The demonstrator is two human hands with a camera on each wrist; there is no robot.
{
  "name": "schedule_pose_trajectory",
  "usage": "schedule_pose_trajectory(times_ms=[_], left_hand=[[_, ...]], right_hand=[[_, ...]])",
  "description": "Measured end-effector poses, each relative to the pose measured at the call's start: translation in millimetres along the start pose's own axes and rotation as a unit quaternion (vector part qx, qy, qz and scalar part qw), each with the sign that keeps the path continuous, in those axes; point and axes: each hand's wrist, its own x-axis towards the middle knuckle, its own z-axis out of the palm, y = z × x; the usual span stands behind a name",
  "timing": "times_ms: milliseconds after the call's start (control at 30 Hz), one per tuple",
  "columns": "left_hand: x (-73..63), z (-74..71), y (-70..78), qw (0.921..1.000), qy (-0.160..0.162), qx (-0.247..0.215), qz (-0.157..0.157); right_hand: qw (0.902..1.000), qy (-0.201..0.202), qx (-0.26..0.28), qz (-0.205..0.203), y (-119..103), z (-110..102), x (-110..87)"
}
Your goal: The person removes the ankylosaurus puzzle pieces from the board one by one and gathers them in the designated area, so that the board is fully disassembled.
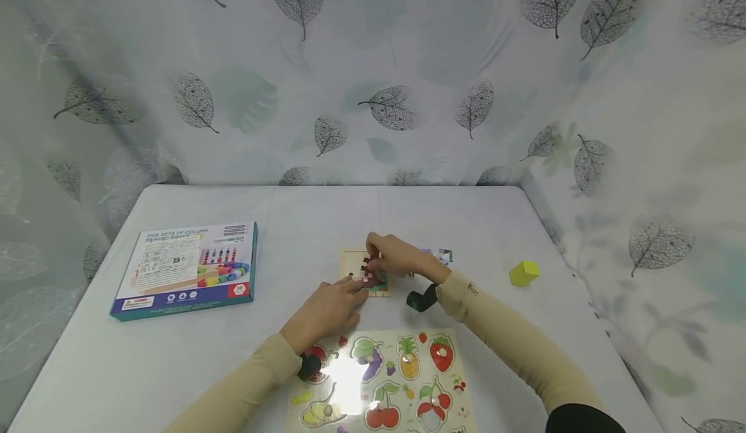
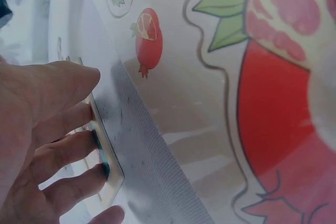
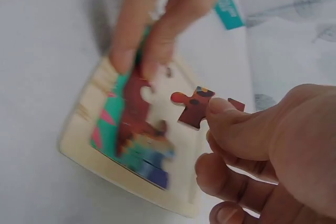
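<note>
A small wooden jigsaw board lies mid-table, part of its picture filled with brown, green and blue pieces. My right hand is above its right side and pinches a brown puzzle piece between thumb and fingers; the right wrist view shows this piece apart from the board. From the near left, my left hand reaches onto the board. Its extended fingers touch the pieces that are laid in. Several loose puzzle pieces lie just right of the board, partly hidden behind my right wrist.
A fruit-picture board lies at the near edge, under my left wrist. At the left is a flat toy box. A yellow block sits to the right. Leaf-patterned curtain surrounds the white table.
</note>
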Motion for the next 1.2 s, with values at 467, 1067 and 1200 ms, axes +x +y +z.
schedule_pose_trajectory(times_ms=[467, 1067, 1200], left_hand=[[-1.4, -3.8, 1.9, 0.9998, 0.004, -0.019, 0.004], [-1.0, -0.9, 1.2, 0.9996, 0.020, -0.011, 0.018], [-0.6, -1.8, 2.0, 0.9993, 0.029, -0.004, 0.025]], right_hand=[[0.9937, 0.090, 0.022, 0.062, 38, -43, -63.5], [0.9900, 0.095, 0.036, 0.098, 77, -19, -88.8], [0.9898, 0.100, 0.033, 0.095, 80, -13, -88.0]])
